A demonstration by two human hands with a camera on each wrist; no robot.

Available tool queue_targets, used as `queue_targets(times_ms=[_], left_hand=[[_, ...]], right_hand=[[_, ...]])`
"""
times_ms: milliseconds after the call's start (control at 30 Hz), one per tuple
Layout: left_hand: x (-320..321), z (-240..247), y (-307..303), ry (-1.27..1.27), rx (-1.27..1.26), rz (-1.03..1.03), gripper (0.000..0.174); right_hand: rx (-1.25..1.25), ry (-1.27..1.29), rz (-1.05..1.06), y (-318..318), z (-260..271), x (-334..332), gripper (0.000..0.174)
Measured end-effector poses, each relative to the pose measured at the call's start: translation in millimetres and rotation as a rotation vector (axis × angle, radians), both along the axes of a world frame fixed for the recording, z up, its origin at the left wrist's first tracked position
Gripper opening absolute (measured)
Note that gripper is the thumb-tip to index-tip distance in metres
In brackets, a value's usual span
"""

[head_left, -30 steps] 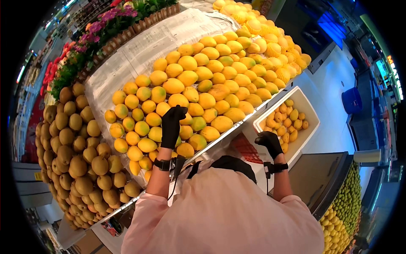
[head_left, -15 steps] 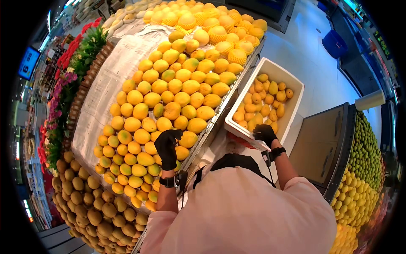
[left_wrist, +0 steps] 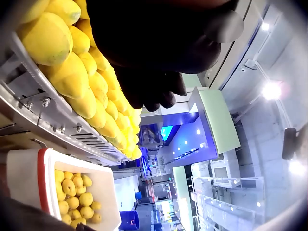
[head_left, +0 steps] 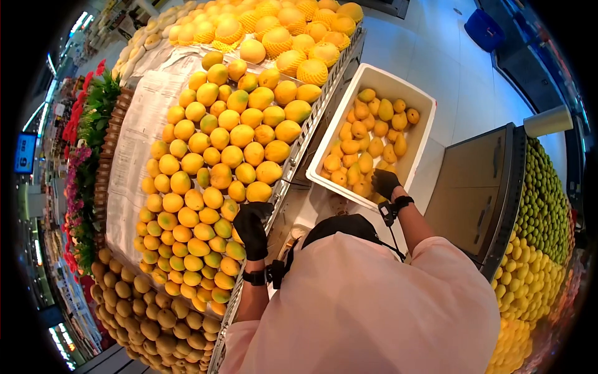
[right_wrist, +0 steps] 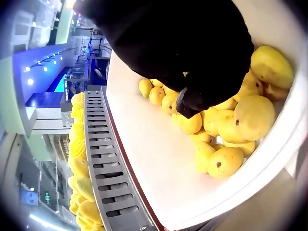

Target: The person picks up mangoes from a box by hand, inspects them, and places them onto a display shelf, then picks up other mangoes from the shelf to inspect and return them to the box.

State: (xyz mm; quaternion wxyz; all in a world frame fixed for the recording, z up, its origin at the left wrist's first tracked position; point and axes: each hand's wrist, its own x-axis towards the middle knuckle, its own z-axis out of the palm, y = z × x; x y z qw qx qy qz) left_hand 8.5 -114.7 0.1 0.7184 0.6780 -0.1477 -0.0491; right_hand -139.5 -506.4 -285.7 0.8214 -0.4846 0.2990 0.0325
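My black-gloved left hand (head_left: 251,229) hovers at the front edge of a display of yellow mangoes (head_left: 221,176), its fingers bent loosely with nothing in them. Those fingers (left_wrist: 151,94) hang beside the row in the left wrist view. On the right, my gloved right hand (head_left: 386,184) reaches over the near side of a white foam box (head_left: 417,149). Yellow mangoes (head_left: 375,147) lie piled inside it. The right wrist view shows the glove (right_wrist: 192,53) close over this pile, covering part of it; no fruit shows in its fingers.
A slotted metal rail (right_wrist: 110,178) edges the display beside the box. Net-wrapped yellow fruit (head_left: 277,42) fills the far end, and brown round fruit (head_left: 149,327) the near left. A dark cabinet (head_left: 464,193) stands to the right. Flowers (head_left: 75,168) line the left side.
The view has turned toward the box, which sits nearer now. My right hand has gone from beside the box to over its mangoes. The left hand has moved to the display's front edge.
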Motion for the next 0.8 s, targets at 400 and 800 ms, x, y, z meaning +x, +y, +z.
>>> queue_targets(times_ms=[400, 800], left_hand=[[-14.7, -13.2, -16.0, 0.205, -0.043, 0.144, 0.048], [-44.8, -26.4, -29.4, 0.298, 0.056, 0.135, 0.051]], right_hand=[[-0.599, 0.765, -0.325, -52.6, -16.3, 66.0, 0.033], [-1.408, 1.185, 0.644, -146.1, -117.1, 94.4, 0.027]])
